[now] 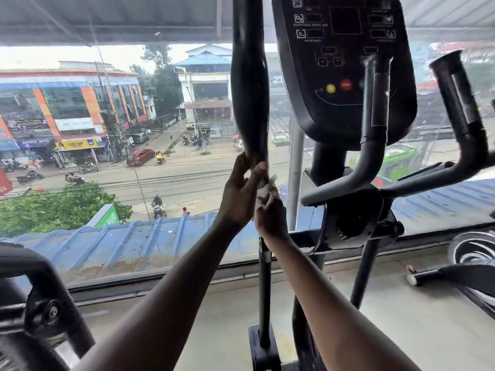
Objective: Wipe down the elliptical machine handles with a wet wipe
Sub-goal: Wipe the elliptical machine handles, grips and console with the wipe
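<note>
Window (112,129): large glass pane behind the elliptical machine, showing a street, shopfronts and a blue corrugated roof below.

Elliptical machine, console (345,68): black panel, upper right of the moving handle, with a yellow button and a red stop button; faces the person.

Moving handle (250,97): black, padded, long axis close to vertical, running from the top of the view down to the hands; the padded grip thickens in the middle and narrows at its lower end, where it meets a thinner black rod (264,285) that continues straight down to a foot bracket on the floor.

Fixed handles: one curved grey bar (375,124) just right of the moving handle, rising in front of the console; a second black grip (458,95) further right, tilted up and leftward at its open end.

Floor (401,311): pale, smooth, beneath the machine.

Left hand (241,194): at the lower end of the padded grip, fingers and thumb curled round the handle's narrow end, grasping it.

Right hand (270,218): directly below and touching the left, fingers clenched round the handle with the wipe pressed under them.

Wet wipe (265,187): white, crumpled, bunched against the handle between the two hands, only a small part showing above the right hand.
</note>
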